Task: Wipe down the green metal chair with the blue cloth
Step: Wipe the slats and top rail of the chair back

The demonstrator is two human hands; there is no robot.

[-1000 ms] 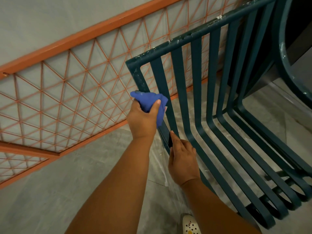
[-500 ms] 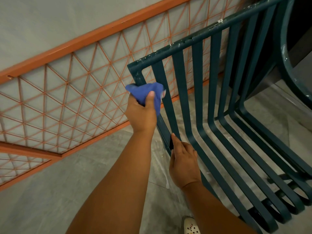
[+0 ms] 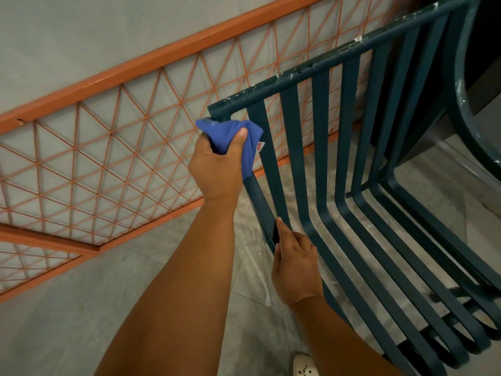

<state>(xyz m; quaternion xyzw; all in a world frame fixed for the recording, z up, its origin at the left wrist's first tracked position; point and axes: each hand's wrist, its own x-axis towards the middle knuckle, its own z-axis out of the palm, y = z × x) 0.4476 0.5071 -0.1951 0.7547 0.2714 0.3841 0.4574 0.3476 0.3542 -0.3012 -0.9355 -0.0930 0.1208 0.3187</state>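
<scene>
The green metal chair (image 3: 320, 147) has a slatted back and seat, with white paint flecks along its top rail. My left hand (image 3: 217, 169) grips the blue cloth (image 3: 230, 137) and wraps it round the chair's left side bar, just under the top left corner. Lower on that same bar, my right hand (image 3: 295, 264) holds the frame with its thumb along the bar. A small pink tag hangs from the cloth.
An orange metal lattice railing (image 3: 108, 164) runs along the grey wall behind and left of the chair. The floor (image 3: 67, 308) is grey tile. A dark curved armrest and a second green frame (image 3: 471, 126) stand at the far right. A white shoe (image 3: 303, 367) shows at the bottom.
My left hand has slid the blue cloth up the side bar to just under the top corner. My right hand has kept its hold lower on the bar.
</scene>
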